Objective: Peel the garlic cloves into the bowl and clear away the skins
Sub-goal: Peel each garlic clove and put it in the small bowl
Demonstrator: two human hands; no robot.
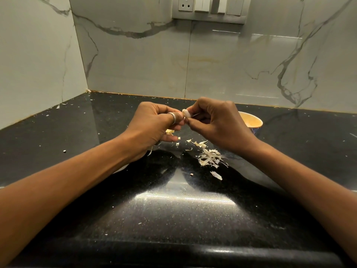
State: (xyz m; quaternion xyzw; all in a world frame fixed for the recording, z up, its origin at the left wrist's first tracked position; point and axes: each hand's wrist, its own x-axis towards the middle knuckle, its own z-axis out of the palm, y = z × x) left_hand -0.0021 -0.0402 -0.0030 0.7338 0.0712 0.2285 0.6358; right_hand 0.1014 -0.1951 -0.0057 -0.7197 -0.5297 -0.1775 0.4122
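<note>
Pinching one garlic clove (185, 113) between left hand (152, 124) and right hand (216, 124), fingertips together above the counter (96, 132). Cupping pale scraps in the left palm. Skins (209, 157) heaped at five o'clock from the clove, bowl (251, 121) at three o'clock, behind right hand.

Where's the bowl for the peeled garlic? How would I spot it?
Look at the black countertop below the marble wall. Behind the right hand sits the bowl, partly hidden. It's the only vessel, yellow-orange inside, unlike the pale skins nearby.
</note>
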